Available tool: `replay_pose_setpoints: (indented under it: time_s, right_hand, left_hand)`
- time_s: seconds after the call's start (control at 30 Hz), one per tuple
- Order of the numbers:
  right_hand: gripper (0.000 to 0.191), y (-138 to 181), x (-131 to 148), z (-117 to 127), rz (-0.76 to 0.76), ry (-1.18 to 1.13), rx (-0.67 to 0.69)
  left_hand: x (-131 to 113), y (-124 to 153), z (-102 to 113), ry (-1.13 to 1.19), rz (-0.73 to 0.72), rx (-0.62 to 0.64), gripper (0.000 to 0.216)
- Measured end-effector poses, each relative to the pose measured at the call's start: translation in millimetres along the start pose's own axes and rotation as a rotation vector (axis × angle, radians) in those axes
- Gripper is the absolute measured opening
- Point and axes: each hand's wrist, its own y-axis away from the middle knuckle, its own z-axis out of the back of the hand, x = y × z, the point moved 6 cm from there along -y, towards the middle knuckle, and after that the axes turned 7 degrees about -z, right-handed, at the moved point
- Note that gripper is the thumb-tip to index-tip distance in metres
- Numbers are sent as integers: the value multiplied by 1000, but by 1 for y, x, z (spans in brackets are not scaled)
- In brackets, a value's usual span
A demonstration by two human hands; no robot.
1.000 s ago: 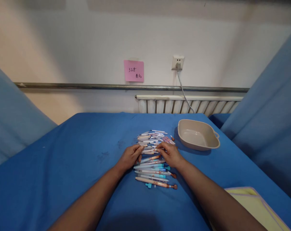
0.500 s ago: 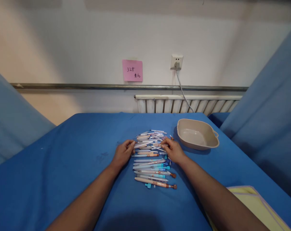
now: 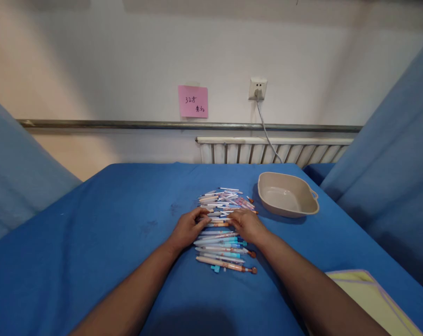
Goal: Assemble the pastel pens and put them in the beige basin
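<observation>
Left hand (image 3: 188,227): we are pressing it, fingers curled narrow, against the pens' (image 3: 222,242) left ends; we cannot tell if it is gripping any.
Right hand (image 3: 246,224): we are closing it in likewise from the right.
Pens: lying heaped on the blue cloth (image 3: 109,224), between our hands.
Progress: the beige tray (image 3: 285,213) is sitting empty nearby; every pen is lying outside it.

You're facing a white wall (image 3: 127,56) with a pink sticky note (image 3: 193,101), wall socket (image 3: 257,88), metal rail (image 3: 109,124) and radiator (image 3: 267,151) behind the blue-covered table (image 3: 92,224).
</observation>
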Motion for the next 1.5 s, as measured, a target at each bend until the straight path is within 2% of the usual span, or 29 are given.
replay_pose_setpoints:
  time_s: [0.17,0.27,0.4,0.57,0.87,1.07,1.2,1.37,1.5]
  right_hand:
    - [19,2,-14,10,-57,158,-16]
    - [20,4,-18,13,-87,171,-35]
    - [24,4,-7,12,-48,80,-82]
    - [16,5,14,-1,78,-3,43]
    - [9,3,14,0,-28,72,69]
    - [18,4,20,-1,-20,-34,5]
    - [21,4,23,-6,13,-137,29]
    - [17,3,13,-2,1,-185,-26]
    - [15,3,8,-3,-27,-210,-42]
  left_hand:
    - [16,-1,10,-87,75,-60,38]
    - [15,-1,11,-99,58,-48,36]
    - [-1,-2,10,-215,-86,34,27]
    - [-11,1,6,-276,-125,211,14]
    - [-18,2,3,-409,-196,318,15]
    - [-31,4,1,-447,-224,222,15]
    - [-37,7,-2,-367,-189,192,20]
    - [-21,6,3,-190,21,98,31]
    - [-16,4,6,-113,2,56,33]
